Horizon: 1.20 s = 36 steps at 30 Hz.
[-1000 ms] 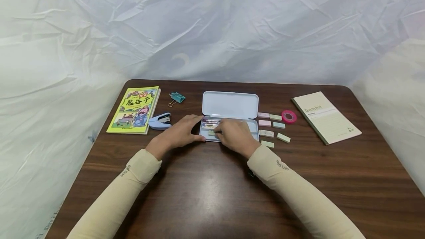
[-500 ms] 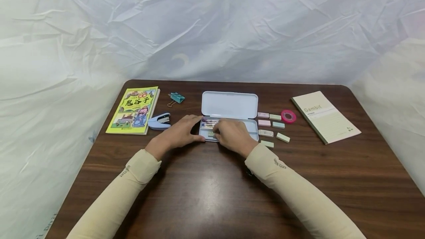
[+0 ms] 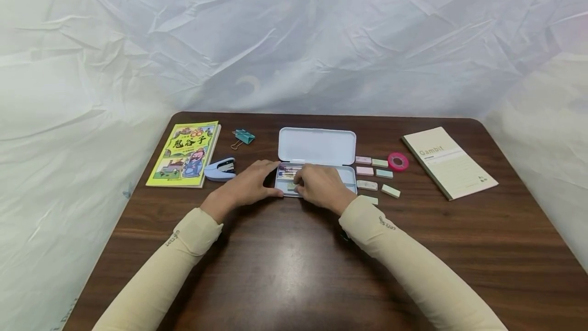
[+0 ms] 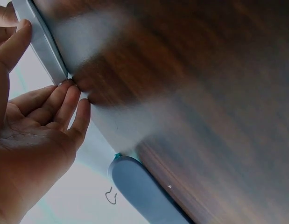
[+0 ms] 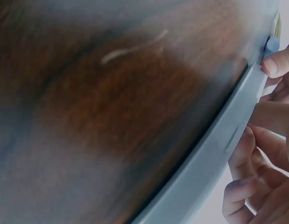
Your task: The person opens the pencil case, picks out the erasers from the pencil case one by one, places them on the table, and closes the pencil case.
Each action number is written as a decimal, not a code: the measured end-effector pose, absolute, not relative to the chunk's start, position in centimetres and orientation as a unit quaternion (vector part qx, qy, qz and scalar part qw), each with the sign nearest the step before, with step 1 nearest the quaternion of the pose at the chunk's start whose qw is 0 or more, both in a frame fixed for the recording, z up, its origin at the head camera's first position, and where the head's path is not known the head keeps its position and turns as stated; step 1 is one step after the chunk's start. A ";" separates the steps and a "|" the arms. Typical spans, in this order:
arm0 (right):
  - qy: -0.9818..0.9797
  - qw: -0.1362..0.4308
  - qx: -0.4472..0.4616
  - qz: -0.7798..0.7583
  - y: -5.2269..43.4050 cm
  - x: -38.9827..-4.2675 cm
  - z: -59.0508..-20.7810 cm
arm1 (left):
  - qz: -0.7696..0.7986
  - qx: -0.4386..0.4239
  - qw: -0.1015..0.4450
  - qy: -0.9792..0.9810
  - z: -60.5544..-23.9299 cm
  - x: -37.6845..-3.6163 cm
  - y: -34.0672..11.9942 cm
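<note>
A white pencil case point(image 3: 346, 173) lies with its lid point(image 3: 317, 146) raised at the back. Several pens point(image 3: 288, 172) fill the left of its rear compartment. My left hand point(image 3: 248, 184) holds the left end, thumb at the front edge and fingers at the far corner; the left wrist view shows those fingers point(image 4: 65, 100) touching the case end. My right hand point(image 3: 321, 185) reaches into the front compartment with curled fingers, pinching a small green eraser point(image 3: 291, 186) at its left part. In the right wrist view the case wall hides the fingertips.
Several erasers point(image 3: 365, 171) and a pink tape roll point(image 3: 398, 161) sit right of the case. A Gambit notebook point(image 3: 450, 162) lies farther right. To the left are a blue stapler point(image 3: 220, 169), a teal binder clip point(image 3: 244, 136) and a yellow book point(image 3: 184, 155).
My right hand has shifted slightly left inside the case, and the green eraser shows a little farther left. My left hand stays at the case's end.
</note>
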State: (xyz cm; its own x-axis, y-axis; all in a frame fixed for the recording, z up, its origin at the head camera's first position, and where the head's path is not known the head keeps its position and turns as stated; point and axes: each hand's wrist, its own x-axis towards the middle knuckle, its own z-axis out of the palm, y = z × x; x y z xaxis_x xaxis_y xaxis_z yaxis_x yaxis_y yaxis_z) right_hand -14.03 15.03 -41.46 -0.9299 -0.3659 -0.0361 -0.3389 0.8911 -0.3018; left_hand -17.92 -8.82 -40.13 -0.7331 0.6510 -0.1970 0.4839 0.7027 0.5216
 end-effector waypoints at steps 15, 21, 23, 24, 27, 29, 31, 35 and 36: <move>0.964 0.047 -0.168 -0.203 17.7 -12.9 -39.8 | 0.219 0.305 0.196 0.906 -40.9 -18.4 -8.7; 0.966 0.027 -0.156 -0.203 20.1 -11.4 -37.8 | 0.218 0.313 0.184 0.906 -42.1 -19.2 -9.0; 0.967 0.025 -0.148 -0.204 21.4 -10.9 -37.6 | 0.219 0.314 0.185 0.905 -42.5 -19.3 -9.0; 0.968 0.025 -0.144 -0.205 22.1 -10.6 -37.5 | 0.221 0.312 0.185 0.905 -42.9 -19.5 -9.0; 0.970 0.027 -0.128 -0.204 24.3 -9.6 -37.3 | 0.221 0.313 0.184 0.905 -43.5 -19.8 -9.1; 0.972 0.034 -0.116 -0.203 25.8 -8.9 -37.3 | 0.223 0.311 0.186 0.905 -43.4 -19.7 -9.1; 0.974 0.037 -0.107 -0.197 27.3 -8.1 -37.2 | 0.227 0.311 0.188 0.904 -42.8 -19.4 -9.1; 0.978 0.035 -0.091 -0.183 30.0 -6.6 -37.4 | 0.224 0.314 0.188 0.903 -41.2 -18.6 -9.1; 0.979 0.034 -0.089 -0.178 30.6 -6.3 -37.5 | 0.225 0.315 0.184 0.904 -41.3 -18.7 -9.2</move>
State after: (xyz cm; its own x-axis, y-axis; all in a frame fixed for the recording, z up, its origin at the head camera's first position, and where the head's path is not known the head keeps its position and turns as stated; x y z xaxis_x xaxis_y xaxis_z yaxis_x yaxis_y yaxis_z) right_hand -6.27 30.60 -37.49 -0.9819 -0.1863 -0.0347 -0.1621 0.9207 -0.3551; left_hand -18.66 -9.18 -41.32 -0.7341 0.6515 -0.1915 0.4854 0.7007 0.5229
